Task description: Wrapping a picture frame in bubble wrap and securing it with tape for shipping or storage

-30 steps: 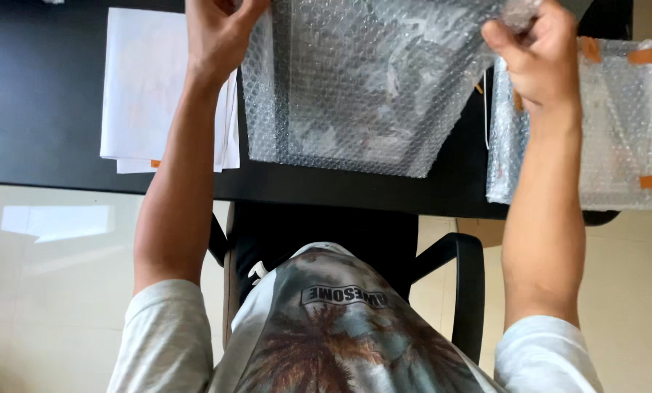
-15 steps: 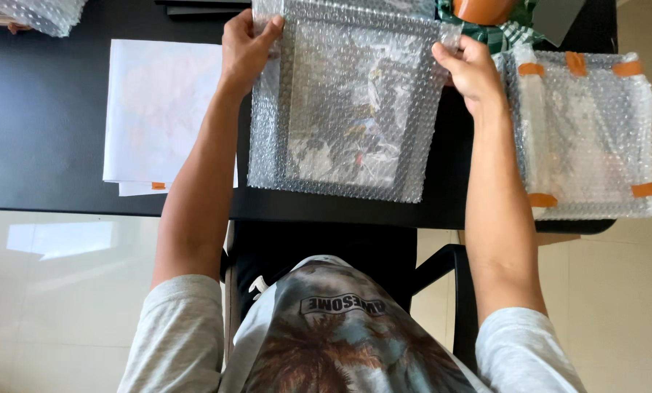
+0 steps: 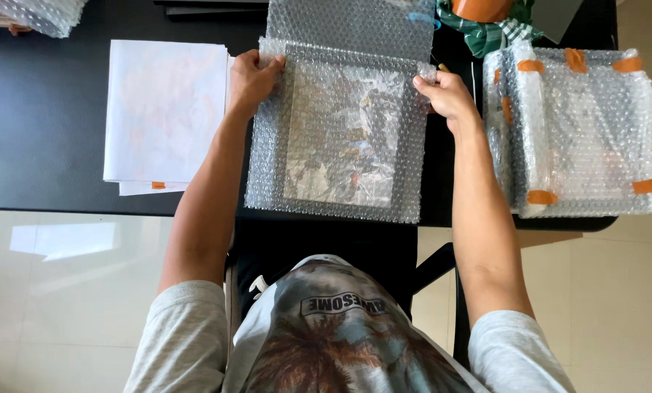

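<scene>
**Bubble-wrapped flat item, centre of black desk**

Bubble-wrap sheet [image 3: 340,138] enclosing a flat square picture [image 3: 344,135]; lies flat, near edge overhanging the desk front. Left hand [image 3: 252,76] pinches its upper left corner; right hand [image 3: 446,94] pinches the upper right. Narrow bare desk [image 3: 42,116] strips either side: white paper stack [image 3: 166,109] left, taped wrapped bundle [image 3: 577,131] right. Since a second ago: sheet lowered from raised to resting; flap folded back.

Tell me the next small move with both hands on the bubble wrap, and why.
Probably fold the loose flap down over the flat item. Left hand and right hand pin the bubble wrap at its top corners, and that flap lies open beyond them.
</scene>
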